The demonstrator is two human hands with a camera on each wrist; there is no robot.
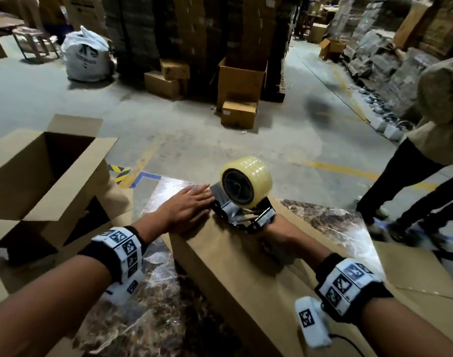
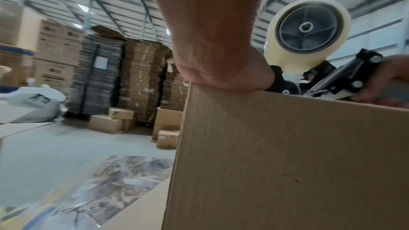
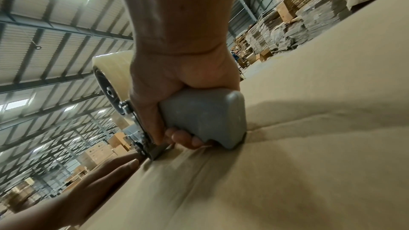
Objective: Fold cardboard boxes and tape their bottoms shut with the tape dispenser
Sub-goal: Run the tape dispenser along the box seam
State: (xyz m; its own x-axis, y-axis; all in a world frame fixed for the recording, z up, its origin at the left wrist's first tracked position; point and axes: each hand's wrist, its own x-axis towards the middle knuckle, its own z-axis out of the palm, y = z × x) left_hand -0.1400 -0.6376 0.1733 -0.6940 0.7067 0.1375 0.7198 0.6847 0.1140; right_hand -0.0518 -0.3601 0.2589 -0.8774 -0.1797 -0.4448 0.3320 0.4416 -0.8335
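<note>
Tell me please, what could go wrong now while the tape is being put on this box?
The left hand lies flat right beside the tape dispenser head, so its fingertips might catch the cutter. The right hand holds the dispenser near the far edge of the box; the tape could start off the seam.

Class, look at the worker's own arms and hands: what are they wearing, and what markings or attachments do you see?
Both forearms and hands are bare, without sleeves or gloves. The left wrist and right wrist each carry a black band covered with white tiles bearing black square code patterns. A small white camera unit with one such marker hangs under the right band, trailing a thin dark cable.
</note>
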